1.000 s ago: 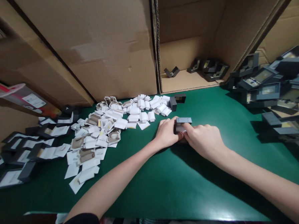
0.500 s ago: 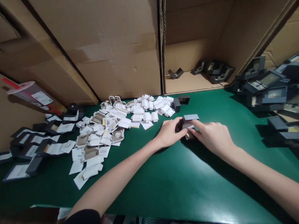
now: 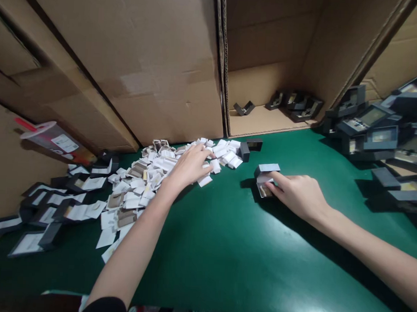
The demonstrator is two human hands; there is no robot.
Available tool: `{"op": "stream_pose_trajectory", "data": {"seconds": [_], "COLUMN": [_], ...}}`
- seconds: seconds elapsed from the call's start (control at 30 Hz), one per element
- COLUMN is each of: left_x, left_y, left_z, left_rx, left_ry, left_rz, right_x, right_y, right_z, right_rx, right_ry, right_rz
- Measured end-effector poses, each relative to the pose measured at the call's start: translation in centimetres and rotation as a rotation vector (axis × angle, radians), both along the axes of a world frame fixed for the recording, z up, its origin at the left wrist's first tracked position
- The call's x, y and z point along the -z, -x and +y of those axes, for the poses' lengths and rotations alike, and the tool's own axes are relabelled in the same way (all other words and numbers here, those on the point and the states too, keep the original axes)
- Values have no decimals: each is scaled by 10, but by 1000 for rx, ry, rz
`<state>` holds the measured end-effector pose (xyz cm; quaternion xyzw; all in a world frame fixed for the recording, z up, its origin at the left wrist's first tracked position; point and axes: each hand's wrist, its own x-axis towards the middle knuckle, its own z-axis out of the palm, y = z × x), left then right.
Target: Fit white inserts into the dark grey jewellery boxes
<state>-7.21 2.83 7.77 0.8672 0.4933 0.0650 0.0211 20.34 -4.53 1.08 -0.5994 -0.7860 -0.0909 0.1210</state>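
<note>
My right hand [image 3: 294, 190] grips the right side of a small dark hinged box [image 3: 268, 168], which stands on the green table with its lid raised. A white piece shows inside it, partly hidden by my fingers. Over the pile of folded white paper inserts [image 3: 159, 165] lies my left hand [image 3: 190, 162], its fingers spread on the pieces at the pile's right part. It holds nothing that I can make out.
Another dark box [image 3: 245, 151] lies at the pile's right end. Dark open boxes [image 3: 84, 182] with white inserts are at left, beside a plastic cup [image 3: 60, 141]. More boxes [image 3: 380, 137] heap up at right, and several sit inside a cardboard carton [image 3: 266, 122].
My left hand has let go of the small box and moved left onto the white inserts. My right hand stays at the box, whose inside now shows more.
</note>
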Motion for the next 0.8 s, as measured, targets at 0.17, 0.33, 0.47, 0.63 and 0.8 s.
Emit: {"op": "stream_pose_trajectory", "data": {"seconds": [0.17, 0.33, 0.47, 0.63, 0.8], "left_x": [1, 5, 3, -4, -5], "left_y": [7, 6, 3, -19, -46], "left_z": [3, 3, -1, -21, -45], "left_rx": [34, 9, 41, 170, 256], "left_ry": [184, 204, 209, 99, -24], "left_rz": [77, 76, -12, -212, -190], "right_x": [8, 14, 13, 0, -1], "right_y": [-2, 0, 3, 7, 11], "right_z": [2, 3, 0, -4, -7], "right_rx": [-135, -244, -341, -447, -538], "right_ry": [-89, -139, -218, -432, -388], "right_rz": [181, 387, 479, 578, 599]}}
